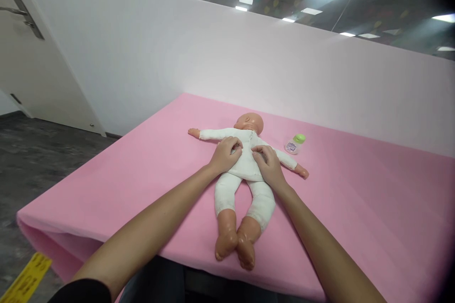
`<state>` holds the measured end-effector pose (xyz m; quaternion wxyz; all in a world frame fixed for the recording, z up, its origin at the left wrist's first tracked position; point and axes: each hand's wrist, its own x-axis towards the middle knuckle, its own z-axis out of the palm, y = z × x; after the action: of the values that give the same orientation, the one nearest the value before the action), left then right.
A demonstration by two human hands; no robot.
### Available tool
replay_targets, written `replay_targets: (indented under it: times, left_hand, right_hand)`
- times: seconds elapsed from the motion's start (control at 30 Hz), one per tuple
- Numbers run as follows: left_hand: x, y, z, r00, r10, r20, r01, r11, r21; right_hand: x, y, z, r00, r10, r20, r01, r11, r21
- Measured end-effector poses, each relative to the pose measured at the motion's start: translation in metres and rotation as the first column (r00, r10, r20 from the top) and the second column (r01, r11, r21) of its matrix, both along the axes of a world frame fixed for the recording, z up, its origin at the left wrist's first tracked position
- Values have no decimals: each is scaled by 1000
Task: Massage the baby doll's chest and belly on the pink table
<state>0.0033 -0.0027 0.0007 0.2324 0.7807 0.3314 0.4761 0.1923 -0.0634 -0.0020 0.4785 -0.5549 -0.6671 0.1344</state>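
A baby doll (249,170) with a white cloth body lies stretched out on a pink-covered table (142,175). Its bare plastic head is farthest from me, turned to the side, and its feet point toward me. My left hand (226,155) rests on the left side of the doll's torso, with loosely bent fingers and a gap at the thumb. On the torso's right side lies my right hand (269,164), its fingers curved and their tips touching the cloth. Nothing shows between the fingers of either hand. Some of the torso is hidden beneath both hands.
A small clear bottle (292,146) with a green cap lies beyond the doll's right-side arm. A white partition (249,57) borders the table's far side. At the left are a door (39,57) and dark floor; a yellow strip (28,277) shows at the lower left.
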Motion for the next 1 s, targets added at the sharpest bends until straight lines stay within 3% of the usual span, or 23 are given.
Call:
replay_targets:
  times: [1.0]
  left_hand:
    - [0,0,2,999,-27,34,29,999,-44]
  right_hand:
    - [0,-1,1,1000,1,2,-1,1000,2]
